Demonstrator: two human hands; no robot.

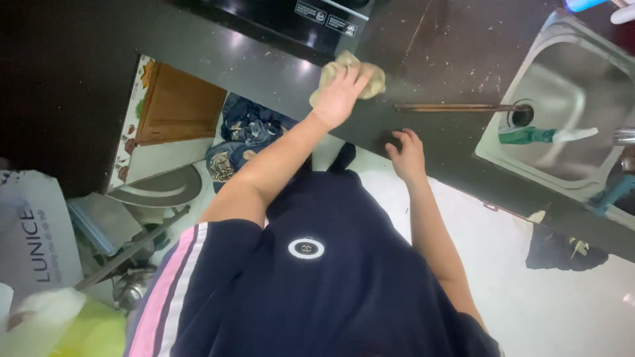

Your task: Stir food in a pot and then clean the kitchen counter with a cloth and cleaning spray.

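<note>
Two hands are up on the dark countertop (436, 59). Left hand (342, 92) lies flat w/ fingers spread, pressing down on a beige rag (370, 76) that's bunched under the palm, near the counter's front edge and just beside the black stove (291, 16). So the rag is pinned more than gripped; part of it sticks out past the fingertips. Right hand (407, 152) rests at the counter's front edge, fingers curled over the lip, holding nothing else; it's near the left hand but not touching it.

Counter surface is speckled w/ pale crumbs or spots, esp. btwn the rag and the sink (562, 99). A long thin brown stick (456, 106) lies across the counter, its far end reaching the sink rim by the drain (522, 116). Inside the steel sink lies a green-handled brush (546, 135) w/ a pale end. A blue handle (615, 194) shows at the sink's near corner; can't tell what it belongs to.

Person wears a navy shirt (331, 284) w/ pink and white stripes on the sleeve. Below the counter, floor is pale. A dark bundle of cloth (248, 129) sits by a wooden cabinet door (178, 106). A white bag (33, 231) and some metal pans (159, 188) sit further off to one side, well apart from the hands. Another dark cloth (562, 251) lies on the floor under the sink side.
</note>
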